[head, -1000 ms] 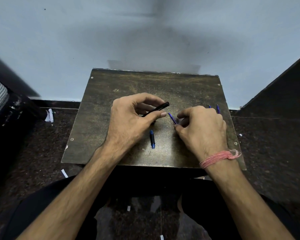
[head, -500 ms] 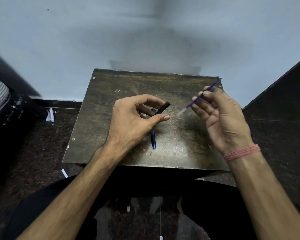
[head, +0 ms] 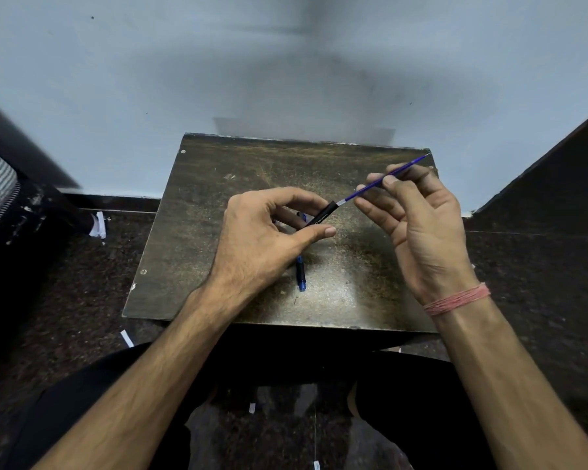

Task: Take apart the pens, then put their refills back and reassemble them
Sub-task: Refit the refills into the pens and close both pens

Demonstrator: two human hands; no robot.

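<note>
My left hand point(head: 262, 239) grips a black pen barrel point(head: 323, 215) between thumb and fingers, its open end pointing up and right. Pinched between the thumb and fingers of my right hand point(head: 418, 225) is a thin blue refill point(head: 384, 179). The refill's pale lower end touches the barrel's mouth. A short blue pen part point(head: 300, 276) lies on the dark board point(head: 201, 232) just below my left hand. Another blue piece shows faintly behind my left fingers; most of it is hidden.
The board sits on a dark speckled floor against a pale blue wall. White paper scraps point(head: 99, 225) lie on the floor to the left. My black-clad legs are below the board's near edge.
My right hand picked the refill up off the board, lifted it, then brought its lower end to the mouth of the barrel. My left hand kept the barrel nearly still.
</note>
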